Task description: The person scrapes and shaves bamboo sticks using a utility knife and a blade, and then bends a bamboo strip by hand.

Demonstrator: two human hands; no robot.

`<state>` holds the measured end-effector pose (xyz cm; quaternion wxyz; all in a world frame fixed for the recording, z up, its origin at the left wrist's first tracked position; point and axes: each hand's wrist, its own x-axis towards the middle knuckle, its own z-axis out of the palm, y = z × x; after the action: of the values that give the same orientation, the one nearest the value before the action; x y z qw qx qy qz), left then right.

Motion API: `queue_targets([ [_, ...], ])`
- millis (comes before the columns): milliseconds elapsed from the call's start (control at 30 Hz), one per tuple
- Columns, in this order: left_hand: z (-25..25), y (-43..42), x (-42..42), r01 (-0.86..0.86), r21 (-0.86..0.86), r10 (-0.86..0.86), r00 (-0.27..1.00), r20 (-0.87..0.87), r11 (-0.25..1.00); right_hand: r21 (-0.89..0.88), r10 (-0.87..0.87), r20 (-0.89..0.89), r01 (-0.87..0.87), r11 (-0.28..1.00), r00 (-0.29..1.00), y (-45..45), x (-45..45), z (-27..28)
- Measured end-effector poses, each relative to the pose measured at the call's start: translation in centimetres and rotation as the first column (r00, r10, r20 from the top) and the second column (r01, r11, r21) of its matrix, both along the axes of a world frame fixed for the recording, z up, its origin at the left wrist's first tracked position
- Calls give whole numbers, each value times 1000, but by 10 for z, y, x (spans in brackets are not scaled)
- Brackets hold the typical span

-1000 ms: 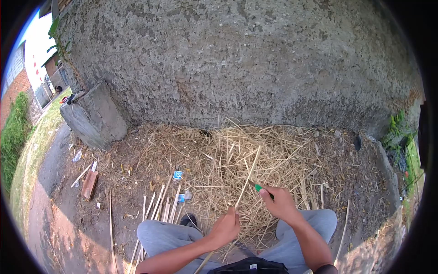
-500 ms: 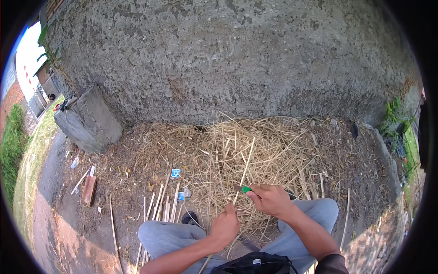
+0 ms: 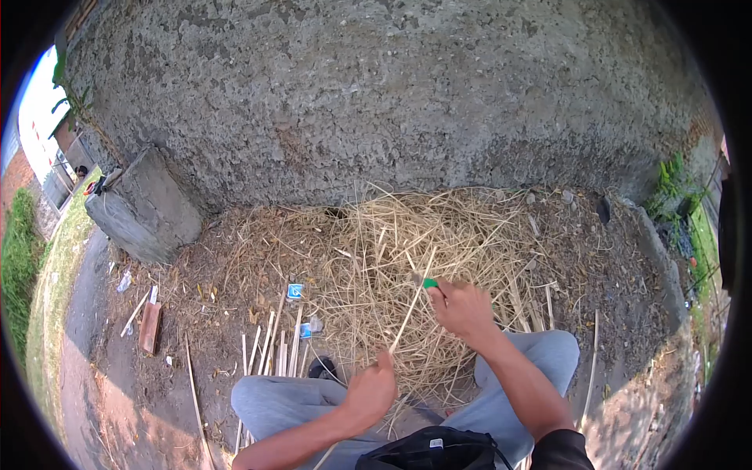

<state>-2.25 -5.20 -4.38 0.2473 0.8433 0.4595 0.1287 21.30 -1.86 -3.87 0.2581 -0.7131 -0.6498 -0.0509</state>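
Outdoor spot, work done on bare ground [image 3: 223, 274], brown dirt with leaf bits. Rough grey wall [image 3: 376, 102] fills the top of the frame, plaster pitted. Pile of pale shavings [image 3: 446, 227] at centre, up near the wall's foot and spreading down between the knees.

Pale strip [image 3: 409, 319] is mid-frame, slanting up and right over the pile. Left hand [image 3: 373, 390], lower centre, closed around its lower part. Right hand [image 3: 462, 309], right of centre, clamped on a green-handled knife [image 3: 430, 283]; blade lies at the strip near its top end. Can't tell how deep it bites.

More cut strips [image 3: 270, 345] lie lower left of centre, by the left knee. Two blue packets [image 3: 294, 291] just above and beside them. Reddish block [image 3: 150, 327] on the dirt at left. Concrete block [image 3: 149, 207] against the wall, left, small items on top. Grass [image 3: 23, 251] at far left edge, green plants [image 3: 674, 184] right. Sunlit patches in both lower corners, rest mostly shade.
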Motion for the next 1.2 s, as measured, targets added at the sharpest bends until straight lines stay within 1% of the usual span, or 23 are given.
queue_targets([
  [67, -2, -23, -6, 104, -165, -124, 986, -114, 981, -70, -218, -2, 217, 974, 976, 17, 56, -4],
  [100, 8, -25, -8, 118, -163, -139, 983, -123, 980, -88, -271, 32, 272, 958, 962, 21, 83, -11],
  [167, 29, -24, -13, 73, -205, -82, 996, -36, 976, -111, -346, 50, 350, 930, 937, 17, 94, -16],
  [200, 29, -12, -16, 88, -202, -99, 994, -44, 975, -74, -386, -38, 383, 921, 922, 15, 96, -19],
  [233, 24, 1, -20, 75, -253, -59, 996, 71, 965, -40, -407, -115, 405, 913, 906, 12, 97, -15],
  [267, 14, 10, -22, 60, -310, -1, 982, 188, 949, -45, -401, -103, 399, 916, 910, 10, 90, -7],
  [300, -6, 14, -22, 36, -350, 69, 957, 283, 936, -110, -331, -260, 313, 943, 907, 7, 77, -2],
  [333, -13, 16, -19, 29, -358, 80, 955, 285, 933, -161, -266, -419, 217, 963, 868, 4, 62, 4],
  [367, -14, 19, -15, 69, -451, 117, 922, 370, 890, -63, -163, -458, 151, 987, 874, 0, 47, 6],
  [400, -13, 23, -11, 119, -530, 159, 879, 449, 839, -61, -158, -456, 146, 987, 876, -4, 35, 12],
  [433, -5, 27, -7, 117, -529, 162, 877, 452, 840, -66, -79, -483, 54, 996, 872, -9, 24, 19],
  [467, 6, 31, -3, 151, -728, 272, 861, 429, 669, -68, -2, -510, -38, 997, 860, -13, 15, 23],
  [500, 12, 33, 0, 191, -872, 371, 848, 378, 451, -66, 2, -508, -41, 997, 861, -16, 9, 26],
  [600, 9, 38, 4, 238, -892, 450, 796, 405, 384, -8, 81, -563, -104, 995, 822, -25, -2, 25],
  [667, 12, 38, 7, 216, -901, 481, 786, 389, 376, 20, 120, -503, -128, 992, 856, -27, -3, 17],
  [700, 13, 38, 8, 192, -910, 511, 776, 369, 366, 102, 176, -466, -145, 984, 867, -28, -5, 11],
  [733, 14, 39, 8, 192, -910, 507, 778, 370, 368, 105, 174, -466, -142, 984, 867, -30, -4, 11],
  [800, 12, 38, 8, 174, -914, 529, 769, 359, 367, -36, 179, -414, -213, 976, 892, -35, -4, 9],
  [833, 11, 38, 8, 173, -914, 525, 772, 357, 367, -34, 176, -417, -209, 977, 892, -37, -4, 6],
  [900, 8, 38, 9, 130, -923, 575, 748, 331, 363, 74, 236, -375, -224, 972, 897, -37, -6, -3],
  [1033, 3, 41, 10, 103, -923, 607, 725, 325, 371, 90, 240, -338, -222, 971, 910, -39, -14, -10],
  [1100, 6, 44, 8, 155, -941, 598, 739, 312, 300, 177, 343, -267, -304, 936, 901, -39, -19, -13],
  [1200, 10, 43, 9, 244, -938, 617, 707, 345, 246, 258, 380, -285, -311, 915, 880, -41, -31, -6],
])
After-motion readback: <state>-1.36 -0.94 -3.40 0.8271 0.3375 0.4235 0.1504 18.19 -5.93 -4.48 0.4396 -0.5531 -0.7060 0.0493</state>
